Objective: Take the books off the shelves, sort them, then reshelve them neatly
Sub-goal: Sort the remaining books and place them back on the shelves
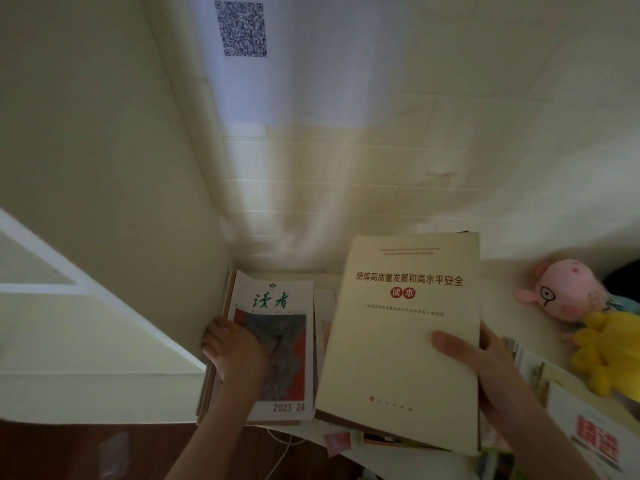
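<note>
cream walls meet in a corner, with a qr sheet taped high up. below, on a pale worktop, the books lie out in loose heaps, off the shelves. the left hand lies palm down on a magazine topping a stack hard against the left wall, its fingers reaching the stack's left edge; whether they hook round it i cannot tell. the right hand pinches a cream book by its right edge, thumb on the cover and fingers beneath, holding it over a second heap just beside the magazine.

sorting looks to be midway. the cream book is held by one side only, so it could tip or slide off as it comes down, and the uneven heap under it, already jutting past the front edge, may shed books to the floor. a pink plush and a yellow plush crowd the right, beside a red-lettered book, so a wide sweep could knock them.
</note>
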`<action>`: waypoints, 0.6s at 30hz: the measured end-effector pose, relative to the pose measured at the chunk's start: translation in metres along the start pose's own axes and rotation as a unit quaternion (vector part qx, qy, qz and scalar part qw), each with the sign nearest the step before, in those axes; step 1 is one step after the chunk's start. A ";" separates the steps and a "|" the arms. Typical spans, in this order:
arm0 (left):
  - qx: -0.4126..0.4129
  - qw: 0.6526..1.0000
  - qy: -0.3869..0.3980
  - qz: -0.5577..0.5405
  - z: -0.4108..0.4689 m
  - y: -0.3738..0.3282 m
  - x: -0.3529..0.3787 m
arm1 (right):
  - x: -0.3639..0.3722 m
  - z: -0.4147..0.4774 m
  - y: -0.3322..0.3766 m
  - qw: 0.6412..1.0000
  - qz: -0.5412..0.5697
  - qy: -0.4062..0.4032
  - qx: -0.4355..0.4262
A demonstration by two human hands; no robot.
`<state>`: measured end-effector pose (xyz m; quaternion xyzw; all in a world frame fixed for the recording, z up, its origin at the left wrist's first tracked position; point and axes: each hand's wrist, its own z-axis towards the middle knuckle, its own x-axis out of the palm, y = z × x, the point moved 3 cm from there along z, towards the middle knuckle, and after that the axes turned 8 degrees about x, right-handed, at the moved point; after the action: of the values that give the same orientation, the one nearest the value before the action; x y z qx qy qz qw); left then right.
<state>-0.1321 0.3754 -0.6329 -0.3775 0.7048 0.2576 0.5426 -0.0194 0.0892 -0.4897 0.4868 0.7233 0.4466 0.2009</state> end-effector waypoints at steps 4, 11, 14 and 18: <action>-0.015 1.000 -0.022 -0.003 0.002 -0.006 -0.003 | -0.003 0.002 -0.004 1.000 0.007 -0.004 0.012; -0.038 0.997 -0.062 -0.021 0.001 -0.012 0.005 | -0.007 0.004 -0.010 1.000 0.012 -0.014 0.019; -0.025 0.997 -0.060 -0.051 0.000 -0.010 0.014 | -0.010 0.005 -0.014 0.999 0.010 -0.019 0.030; -0.020 0.989 0.000 -0.150 0.009 -0.003 0.002 | -0.010 0.005 -0.019 0.999 0.017 -0.017 0.037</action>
<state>-0.1250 0.3805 -0.6368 -0.4896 0.6352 0.1869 0.5673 -0.0218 0.0804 -0.5095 0.5136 0.7275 0.4142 0.1878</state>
